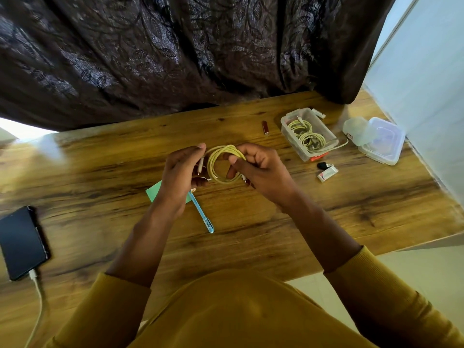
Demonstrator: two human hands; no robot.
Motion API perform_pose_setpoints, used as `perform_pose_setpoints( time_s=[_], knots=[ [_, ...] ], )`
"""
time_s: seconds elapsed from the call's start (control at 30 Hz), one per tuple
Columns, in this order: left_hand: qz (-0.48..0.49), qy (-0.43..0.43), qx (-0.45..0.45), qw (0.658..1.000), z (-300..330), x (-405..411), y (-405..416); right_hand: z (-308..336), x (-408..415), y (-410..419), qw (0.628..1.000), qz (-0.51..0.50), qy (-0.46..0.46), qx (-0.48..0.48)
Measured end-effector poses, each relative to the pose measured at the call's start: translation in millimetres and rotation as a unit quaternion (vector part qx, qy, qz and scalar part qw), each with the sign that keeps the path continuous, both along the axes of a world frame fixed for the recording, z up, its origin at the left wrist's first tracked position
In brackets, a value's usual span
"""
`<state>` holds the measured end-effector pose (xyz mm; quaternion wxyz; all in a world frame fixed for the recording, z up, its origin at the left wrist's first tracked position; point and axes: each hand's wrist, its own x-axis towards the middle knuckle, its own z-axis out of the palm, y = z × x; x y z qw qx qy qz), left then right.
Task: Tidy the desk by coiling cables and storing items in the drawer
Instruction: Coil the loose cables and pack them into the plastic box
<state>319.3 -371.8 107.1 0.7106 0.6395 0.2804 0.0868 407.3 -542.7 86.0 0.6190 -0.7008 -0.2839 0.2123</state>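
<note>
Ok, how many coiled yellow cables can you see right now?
3. One coil is held between the left hand and right hand. Two coils lie in the clear box; others could be hidden beneath.

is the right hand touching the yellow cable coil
Touching. The head view shows the right hand with thumb and curled fingers pinching the right side of the yellow cable coil, with no gap between them.
</note>
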Motion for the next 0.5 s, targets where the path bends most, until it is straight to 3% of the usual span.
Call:
perform_pose_setpoints(
  time_s=[0.13,0.3,0.5],
  knots=[
    [0.000,-0.018,0.004,1.000,0,-2,6,-3,2,-2,1.000,-0.002,-0.013,-0.026],
    [-0.020,-0.030,0.051,0.998,5,-4,7,-8,6,-6,0.990,-0.027,-0.102,-0.092],
    [-0.044,-0.002,-0.057,0.997,13,-3,4,-8,7,-4,0.965,-0.075,-0.195,-0.158]
  ],
)
